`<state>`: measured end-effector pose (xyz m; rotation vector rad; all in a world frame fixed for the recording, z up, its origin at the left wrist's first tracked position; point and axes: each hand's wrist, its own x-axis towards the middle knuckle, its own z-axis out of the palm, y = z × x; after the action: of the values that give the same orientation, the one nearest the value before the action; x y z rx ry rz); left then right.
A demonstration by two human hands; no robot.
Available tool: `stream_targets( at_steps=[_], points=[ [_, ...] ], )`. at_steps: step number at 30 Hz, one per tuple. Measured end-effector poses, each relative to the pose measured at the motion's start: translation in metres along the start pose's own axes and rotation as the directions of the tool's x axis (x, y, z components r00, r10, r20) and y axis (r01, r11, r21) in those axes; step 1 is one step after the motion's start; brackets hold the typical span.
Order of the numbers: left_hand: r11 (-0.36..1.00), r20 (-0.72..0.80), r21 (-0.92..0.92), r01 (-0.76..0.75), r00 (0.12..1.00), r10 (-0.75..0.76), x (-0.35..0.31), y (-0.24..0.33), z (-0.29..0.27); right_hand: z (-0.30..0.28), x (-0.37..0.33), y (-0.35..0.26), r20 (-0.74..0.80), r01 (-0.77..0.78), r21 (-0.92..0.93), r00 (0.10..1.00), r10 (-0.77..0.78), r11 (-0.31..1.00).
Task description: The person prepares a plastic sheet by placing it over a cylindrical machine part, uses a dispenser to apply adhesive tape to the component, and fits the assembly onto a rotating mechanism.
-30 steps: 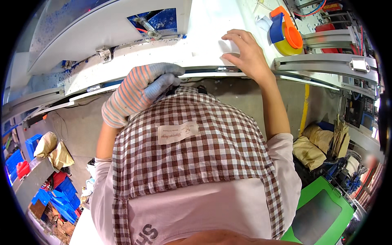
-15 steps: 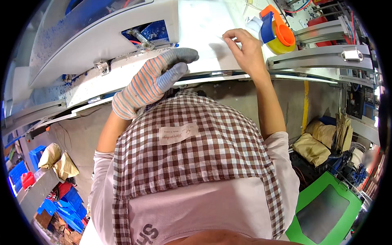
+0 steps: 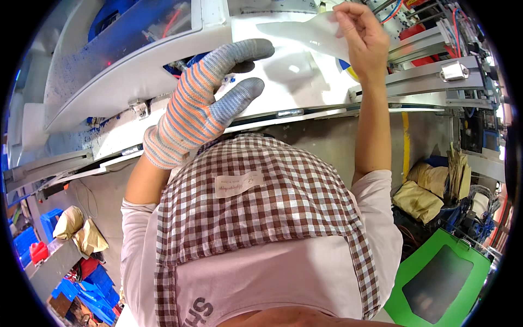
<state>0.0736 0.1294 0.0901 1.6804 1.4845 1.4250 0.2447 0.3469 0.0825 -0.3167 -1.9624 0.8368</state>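
- The right hand [image 3: 362, 38] pinches a thin white sheet [image 3: 305, 35] by its edge.
- The gloved left hand [image 3: 204, 106] hovers open, fingers spread, above the white table [image 3: 283, 92].

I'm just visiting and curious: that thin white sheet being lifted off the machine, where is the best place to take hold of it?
Probably at its raised right end, pinched from above, as the bare right hand does now. The white sheet is thin and limp, and that edge is already clear of the white bed. The gloved left hand hovers open nearby.
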Motion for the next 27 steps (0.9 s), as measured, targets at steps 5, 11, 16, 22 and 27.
stream_targets(
  at_steps=[5, 11, 16, 22, 27],
  points=[
    [0.973, -0.239, -0.025, -0.228, 0.947, 0.216, 0.03, 0.011, 0.007, -0.013, 0.022, -0.046, 0.16, -0.043, -0.047, 0.986, 0.05, 0.998],
    [0.963, 0.16, 0.009, -0.271, 0.951, 0.266, 0.078, 0.034, -0.007, -0.004, 0.045, -0.09, 0.355, 0.261, -0.069, 0.908, -0.22, 0.963],
    [0.992, 0.275, -0.018, 0.126, 0.954, -0.116, 0.09, 0.032, -0.002, -0.013, 0.058, -0.102, 0.247, -0.115, -0.062, 0.961, 0.127, 0.991],
    [0.967, 0.273, -0.107, 0.232, 0.942, -0.196, 0.082, 0.038, -0.005, -0.005, 0.066, -0.087, 0.311, -0.108, 0.105, 0.948, 0.07, 0.989],
    [0.979, 0.39, 0.033, 0.202, 0.899, -0.198, 0.092, 0.046, -0.004, -0.007, 0.056, -0.096, 0.311, 0.109, -0.059, 0.946, -0.086, 0.992]
  ],
)
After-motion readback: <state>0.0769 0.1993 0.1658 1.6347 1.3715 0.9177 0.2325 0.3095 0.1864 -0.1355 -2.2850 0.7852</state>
